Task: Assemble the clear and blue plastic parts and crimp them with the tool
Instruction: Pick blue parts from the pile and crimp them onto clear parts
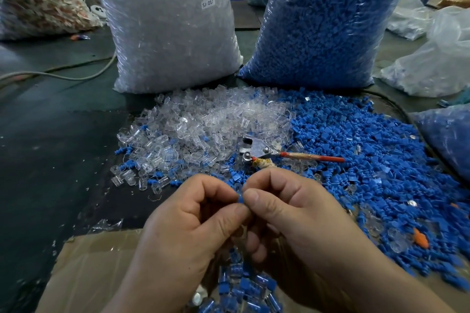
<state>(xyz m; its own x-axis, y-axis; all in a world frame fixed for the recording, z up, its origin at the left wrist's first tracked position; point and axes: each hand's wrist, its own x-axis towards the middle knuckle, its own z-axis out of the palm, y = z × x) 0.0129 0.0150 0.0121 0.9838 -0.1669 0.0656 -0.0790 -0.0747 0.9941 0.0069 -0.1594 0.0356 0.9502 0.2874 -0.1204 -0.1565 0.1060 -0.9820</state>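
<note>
1. Here, the fingers [254,198] of the left hand [188,216] and right hand [292,213] pinch one small blue part [240,198] between them, near centre.
2. Just beyond, the crimping tool [264,154] lies on clear parts [203,122] and blue parts [368,147] heaped on the counter [50,134].

head camera | forward-down | close above left hand [188,223], right hand [295,221]

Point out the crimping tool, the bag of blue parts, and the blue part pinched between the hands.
crimping tool [256,151], head view, on its metal head.
bag of blue parts [325,25], head view, on its front face.
blue part [240,198], head view, on its visible tip.
</note>
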